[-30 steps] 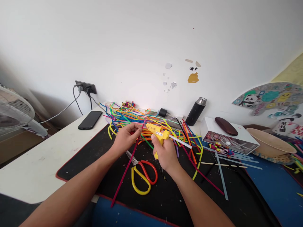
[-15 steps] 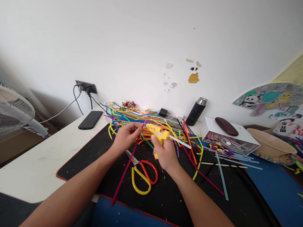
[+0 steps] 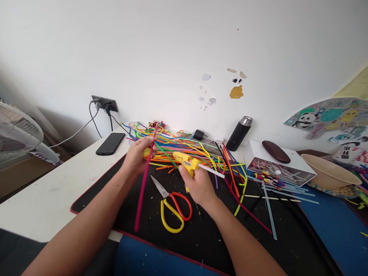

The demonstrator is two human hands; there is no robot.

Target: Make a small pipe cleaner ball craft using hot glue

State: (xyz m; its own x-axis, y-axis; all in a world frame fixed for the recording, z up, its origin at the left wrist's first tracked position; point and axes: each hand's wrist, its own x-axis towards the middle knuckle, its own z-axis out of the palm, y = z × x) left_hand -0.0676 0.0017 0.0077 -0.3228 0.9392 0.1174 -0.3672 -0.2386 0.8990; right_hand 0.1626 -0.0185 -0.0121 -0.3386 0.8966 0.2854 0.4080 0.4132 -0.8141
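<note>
My left hand point(image 3: 138, 156) pinches a magenta pipe cleaner point(image 3: 143, 184) near its upper end; the long part hangs down over the black mat. A bit of yellow shows beside those fingers, and I cannot make out whether they hold it. Wrapped round the handle of a yellow hot glue gun point(image 3: 186, 161) is my right hand point(image 3: 199, 186). The gun's nozzle points left, and a whitish glue stick point(image 3: 212, 171) sticks out of its back. Scissors point(image 3: 169, 205) with one red and one yellow handle lie on the mat between my forearms, blades partly apart.
Behind my hands spreads a pile of coloured pipe cleaners point(image 3: 186, 143). A phone point(image 3: 110, 144) lies at the left, and a black flask point(image 3: 239, 134) stands by the wall. Further right are a white box point(image 3: 253, 149), a beige bowl point(image 3: 330, 168) and pale blue strips point(image 3: 269, 212).
My left hand has moved left and up with the magenta pipe cleaner, away from the nozzle, uncovering the scissors' blades. The glue gun has shifted slightly left and down.
</note>
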